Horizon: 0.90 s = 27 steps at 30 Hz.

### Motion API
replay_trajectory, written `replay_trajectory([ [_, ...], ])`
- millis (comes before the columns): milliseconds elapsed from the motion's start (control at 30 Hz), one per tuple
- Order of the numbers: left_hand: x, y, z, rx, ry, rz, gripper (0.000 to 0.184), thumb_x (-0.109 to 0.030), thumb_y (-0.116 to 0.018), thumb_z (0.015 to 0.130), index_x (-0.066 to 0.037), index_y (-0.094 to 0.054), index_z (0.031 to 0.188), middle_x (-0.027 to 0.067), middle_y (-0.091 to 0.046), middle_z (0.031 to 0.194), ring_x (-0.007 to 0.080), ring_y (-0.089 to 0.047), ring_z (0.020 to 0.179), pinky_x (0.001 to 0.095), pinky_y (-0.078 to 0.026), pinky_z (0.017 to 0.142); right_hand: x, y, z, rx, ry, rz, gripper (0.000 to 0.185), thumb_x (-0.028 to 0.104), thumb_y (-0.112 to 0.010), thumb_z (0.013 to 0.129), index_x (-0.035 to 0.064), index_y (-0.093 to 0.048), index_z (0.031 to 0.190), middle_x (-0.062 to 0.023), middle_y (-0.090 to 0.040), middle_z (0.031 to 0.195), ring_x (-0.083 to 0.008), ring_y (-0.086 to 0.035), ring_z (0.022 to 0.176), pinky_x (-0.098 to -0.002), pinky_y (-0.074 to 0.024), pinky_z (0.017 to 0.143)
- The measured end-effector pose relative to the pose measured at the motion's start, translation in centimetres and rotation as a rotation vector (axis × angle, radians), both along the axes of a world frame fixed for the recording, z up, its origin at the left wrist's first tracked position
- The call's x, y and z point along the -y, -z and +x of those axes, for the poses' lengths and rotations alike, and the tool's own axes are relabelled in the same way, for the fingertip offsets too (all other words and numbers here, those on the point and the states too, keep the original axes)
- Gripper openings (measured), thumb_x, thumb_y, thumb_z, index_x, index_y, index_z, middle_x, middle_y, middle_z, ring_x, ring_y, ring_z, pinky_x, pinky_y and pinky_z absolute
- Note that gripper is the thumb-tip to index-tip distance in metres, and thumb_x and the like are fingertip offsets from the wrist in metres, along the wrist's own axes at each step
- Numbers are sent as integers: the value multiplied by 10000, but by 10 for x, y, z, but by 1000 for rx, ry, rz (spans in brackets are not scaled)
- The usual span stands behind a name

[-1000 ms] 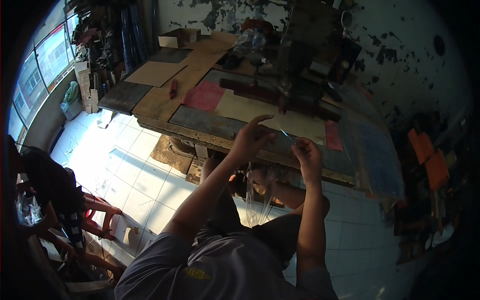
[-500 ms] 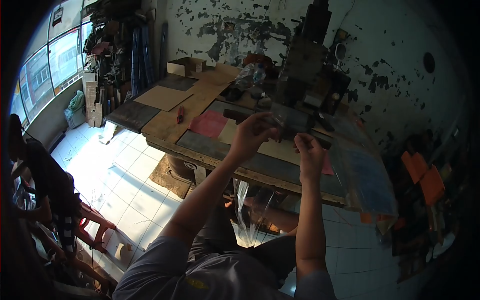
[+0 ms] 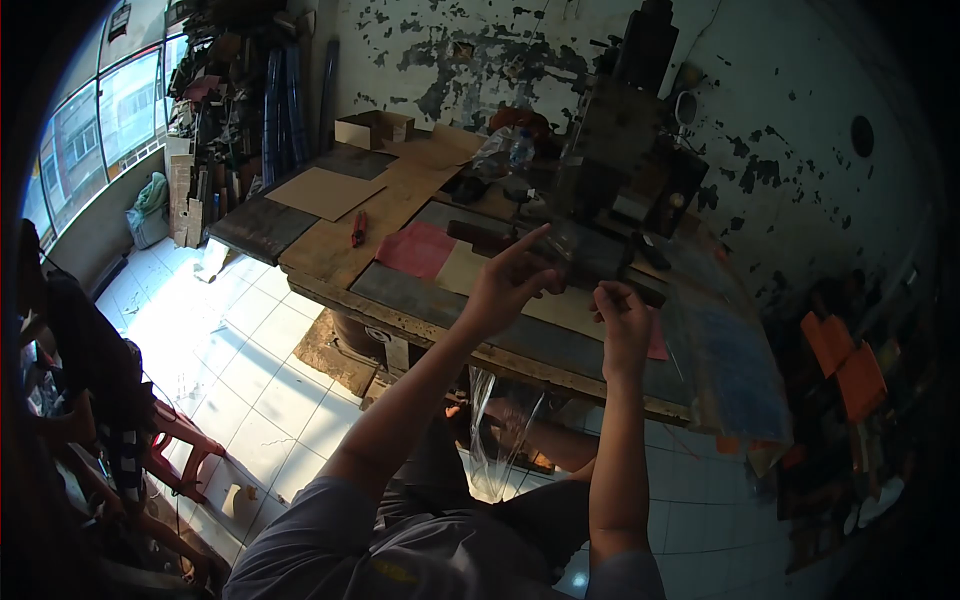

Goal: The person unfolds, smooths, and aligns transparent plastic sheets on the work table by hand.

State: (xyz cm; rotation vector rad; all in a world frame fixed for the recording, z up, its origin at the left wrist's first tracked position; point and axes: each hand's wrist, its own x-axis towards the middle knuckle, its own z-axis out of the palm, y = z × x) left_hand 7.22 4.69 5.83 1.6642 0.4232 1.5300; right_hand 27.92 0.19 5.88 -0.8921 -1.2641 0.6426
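My left hand (image 3: 510, 290) is raised over the front of the workbench (image 3: 335, 285), its index finger stretched out and the other fingers loosely bent. To its right, my right hand (image 3: 622, 318) has thumb and fingers pinched together; what it holds, if anything, is too small to make out. Beyond both hands stands a dark machine (image 3: 615, 150). Under it lie a pale sheet (image 3: 462, 270) and a pink sheet (image 3: 416, 249). A clear plastic strip (image 3: 487, 440) hangs below the bench edge by my legs.
A red cutter (image 3: 359, 229) and a cardboard sheet (image 3: 325, 193) lie on the bench's left part, with an open box (image 3: 373, 131) behind. Clear plastic sheeting (image 3: 735, 350) covers the right end. Another person (image 3: 85, 340) is at the far left near a red stool (image 3: 180, 445).
The view has tilted up, showing more wall. My left index finger has stretched out again after bending. The thin shiny line seen earlier between my hands no longer shows clearly.
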Motion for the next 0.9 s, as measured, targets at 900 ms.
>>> replay_trajectory([
  [900,-3,15,3,-39,-17,-31,723,-29,-671,999,-90,-339,1639,74,-763,1074,146,-755,920,293,-592,832,-1,11,6,-12,3,12,193,165,-755,981,21,-722,1104,-11,-708,933,-87,-648,827,-253,-471,728],
])
